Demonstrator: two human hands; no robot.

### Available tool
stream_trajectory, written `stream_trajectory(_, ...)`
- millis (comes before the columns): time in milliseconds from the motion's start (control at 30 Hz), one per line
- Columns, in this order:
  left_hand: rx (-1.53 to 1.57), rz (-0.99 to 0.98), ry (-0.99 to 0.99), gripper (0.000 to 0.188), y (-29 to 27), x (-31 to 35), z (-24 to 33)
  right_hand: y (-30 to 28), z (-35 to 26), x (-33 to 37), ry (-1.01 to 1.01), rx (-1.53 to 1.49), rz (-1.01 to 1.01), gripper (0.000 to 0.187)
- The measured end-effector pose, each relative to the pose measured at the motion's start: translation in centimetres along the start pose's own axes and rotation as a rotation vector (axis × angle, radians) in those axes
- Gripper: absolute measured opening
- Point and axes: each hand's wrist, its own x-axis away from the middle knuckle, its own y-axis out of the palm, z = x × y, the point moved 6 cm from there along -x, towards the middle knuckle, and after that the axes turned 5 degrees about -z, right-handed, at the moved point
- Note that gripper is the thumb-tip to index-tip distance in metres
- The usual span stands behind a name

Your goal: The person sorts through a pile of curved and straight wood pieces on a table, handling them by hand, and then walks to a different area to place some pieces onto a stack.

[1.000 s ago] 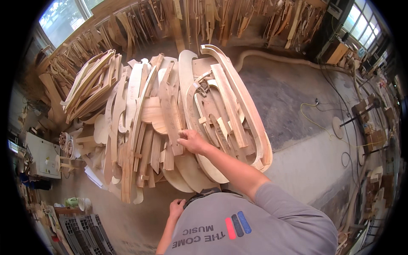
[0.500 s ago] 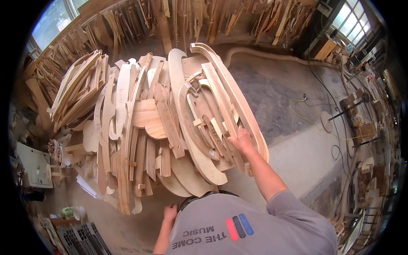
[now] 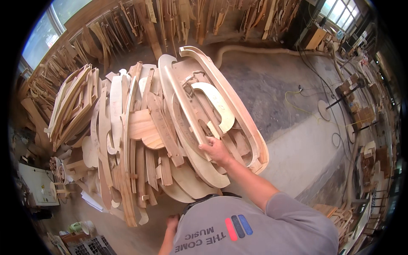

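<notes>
My right hand (image 3: pixel 216 151) is closed around the near end of a long, straight wooden strip (image 3: pixel 187 108), which slants away over the right part of a wood pile. Just right of the strip lies a pale, hook-shaped wooden piece (image 3: pixel 224 111) with pencil marks. A long wooden piece with a curled far end (image 3: pixel 236 95) borders the pile on the right. Beneath the strip is a broad curved board (image 3: pixel 208 174). My left hand (image 3: pixel 172 222) hangs low beside my waist, away from the pile; its fingers are mostly hidden.
Flat wooden parts (image 3: pixel 127 127) pile up left of my right hand, beside a stack of curved pieces (image 3: pixel 74 104). Many wooden templates (image 3: pixel 182 19) hang along the back wall. A thick hose (image 3: pixel 263 50) and cables (image 3: pixel 314 63) run across the floor at right.
My right hand has moved left and slightly nearer, carrying the long strip from the pile's right side to its middle. The hook-shaped piece is now uncovered. My view has shifted slightly.
</notes>
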Motion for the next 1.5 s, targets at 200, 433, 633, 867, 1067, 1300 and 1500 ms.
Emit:
stream_trajectory(200,-0.041,-0.014,0.035,0.045,-1.8,2.0,3.4,0.7,-3.1,-1.5,-0.082,0.454,-0.036,0.047)
stream_trajectory(433,-0.016,-0.042,0.097,0.043,-1.4,1.6,4.8,1.0,-3.8,-2.2,0.031,0.159,-0.173,0.055)
stream_trajectory(633,0.097,-0.032,0.025,0.044,-0.6,0.2,2.3,-6.9,0.0,-1.4,-0.415,0.778,0.768,0.048)
stream_trajectory(867,0.056,0.015,0.061,0.043,-0.9,-0.1,1.7,-12.8,6.2,-5.9,0.395,-0.108,0.548,0.028)
stream_trajectory(1067,-0.192,0.013,0.164,0.041,-1.6,-0.9,0.8,-11.3,5.4,-6.2,0.347,-0.688,0.3,0.021)
stream_trajectory(1300,-0.071,-0.037,0.006,0.04,-2.1,1.9,4.1,-11.3,5.7,-5.9,0.358,-0.76,0.237,0.02)
stream_trajectory(1500,-0.078,-0.073,0.122,0.042,-1.2,-1.7,2.0,-10.8,5.6,-5.6,0.345,-0.667,0.268,0.02)
